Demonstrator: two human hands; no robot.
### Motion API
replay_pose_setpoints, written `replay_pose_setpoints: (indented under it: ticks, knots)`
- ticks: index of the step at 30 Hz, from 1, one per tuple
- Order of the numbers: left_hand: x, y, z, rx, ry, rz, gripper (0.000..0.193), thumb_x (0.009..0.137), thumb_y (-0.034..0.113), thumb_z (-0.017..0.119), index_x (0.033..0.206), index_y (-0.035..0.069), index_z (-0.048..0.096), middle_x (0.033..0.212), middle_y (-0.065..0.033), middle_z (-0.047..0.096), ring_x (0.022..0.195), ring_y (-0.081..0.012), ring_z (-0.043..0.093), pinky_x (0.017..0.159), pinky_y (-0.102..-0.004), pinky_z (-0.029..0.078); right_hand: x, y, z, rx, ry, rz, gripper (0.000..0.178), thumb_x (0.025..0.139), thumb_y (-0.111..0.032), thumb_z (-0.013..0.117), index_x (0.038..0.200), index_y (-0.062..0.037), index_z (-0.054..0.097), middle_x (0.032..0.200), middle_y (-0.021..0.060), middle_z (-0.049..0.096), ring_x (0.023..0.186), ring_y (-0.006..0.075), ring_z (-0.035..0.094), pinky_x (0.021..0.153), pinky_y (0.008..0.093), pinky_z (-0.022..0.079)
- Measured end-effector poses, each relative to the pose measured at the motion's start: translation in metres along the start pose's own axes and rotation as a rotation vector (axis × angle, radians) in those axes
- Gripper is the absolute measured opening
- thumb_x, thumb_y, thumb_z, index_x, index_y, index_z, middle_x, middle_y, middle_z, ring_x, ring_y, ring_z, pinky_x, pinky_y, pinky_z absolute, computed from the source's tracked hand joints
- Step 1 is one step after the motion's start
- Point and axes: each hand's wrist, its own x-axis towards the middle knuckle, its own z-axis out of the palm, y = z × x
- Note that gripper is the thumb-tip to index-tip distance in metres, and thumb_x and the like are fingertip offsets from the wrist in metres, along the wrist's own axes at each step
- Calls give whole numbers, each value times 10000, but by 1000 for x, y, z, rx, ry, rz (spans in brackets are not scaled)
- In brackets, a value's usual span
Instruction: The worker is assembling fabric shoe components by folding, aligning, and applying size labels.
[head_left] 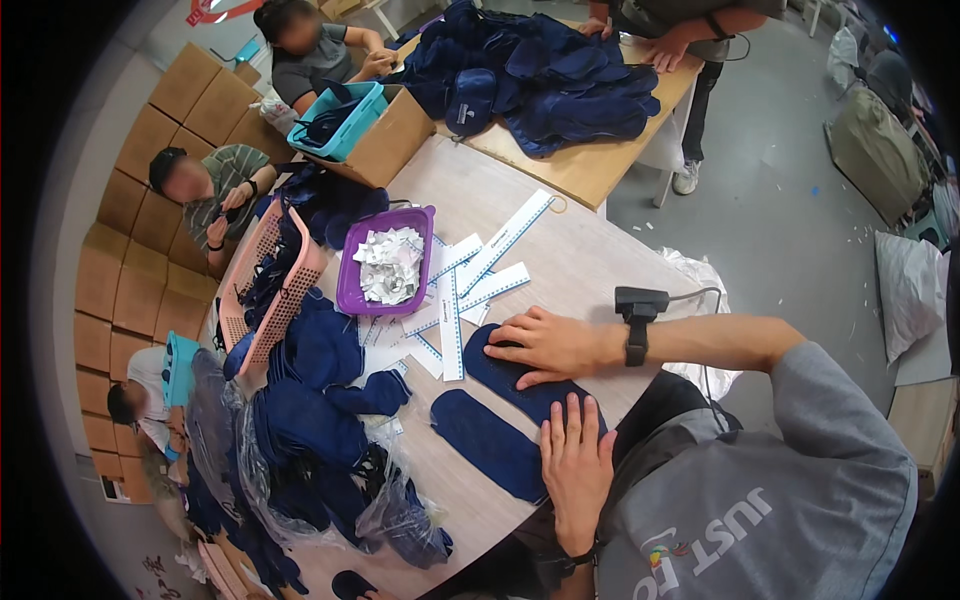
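Two flat, navy, sole-shaped fabric pieces lie side by side on the pale table, looking like slippers. My right hand (545,345) rests palm down with spread fingers on the far end of the right navy slipper (505,385). On its near end lies my left hand (577,460), with fingers stretched out and flat. To the left is the other navy slipper (480,440), its near end close to my left hand. Neither hand grips anything. Just beyond the slippers, several white paper strips with blue edges (453,330) overlap.
A purple basket (345,275) holds small white slips. Left of it stand a pink basket (310,265) and piled navy slippers (300,420), partly in clear plastic. A turquoise basket (365,135) sits in a carton (400,135). Other people work around the tables.
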Motion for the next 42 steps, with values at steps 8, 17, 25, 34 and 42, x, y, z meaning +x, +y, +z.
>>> replay_pose_setpoints:
  ticks: [8,17,25,34,42]
  knots:
    - [-14,11,16,-8,80,-75,544,1040,379,600,1477,58,565,1547,-210,515,1432,-432,466,1182,-546,369,10,-11,-13,62,-85,-29,529,1047,-412,574,1402,-20,585,1353,164,553,1255,296,511,1036,422,406]
    - [-16,21,21,142,79,-144,642,963,329,711,1524,85,517,1579,-251,436,1467,-449,408,1178,-545,387,2,-29,14,-88,93,-33,545,1055,-418,513,1443,-38,565,1451,156,544,1295,284,515,1068,444,390]
    - [-36,31,27,81,128,-131,553,941,267,748,1434,69,596,1486,-202,556,1399,-417,497,1112,-506,429,-30,-48,-7,-6,12,111,661,1050,-437,525,1558,-30,410,1505,195,494,1362,334,481,1147,501,342]
    - [-20,16,-14,-89,307,-564,286,945,260,744,1014,3,641,931,-142,633,887,-352,613,774,-470,480,-60,-77,-87,152,-165,623,343,965,-334,657,798,-35,653,805,148,648,758,382,663,687,468,535]
    - [-18,16,-23,-119,315,-245,372,860,236,801,1140,26,674,1111,-158,649,1079,-357,607,943,-496,465,-111,-120,-90,242,-80,432,246,822,-123,735,1021,-41,615,943,123,600,909,317,639,753,426,545]
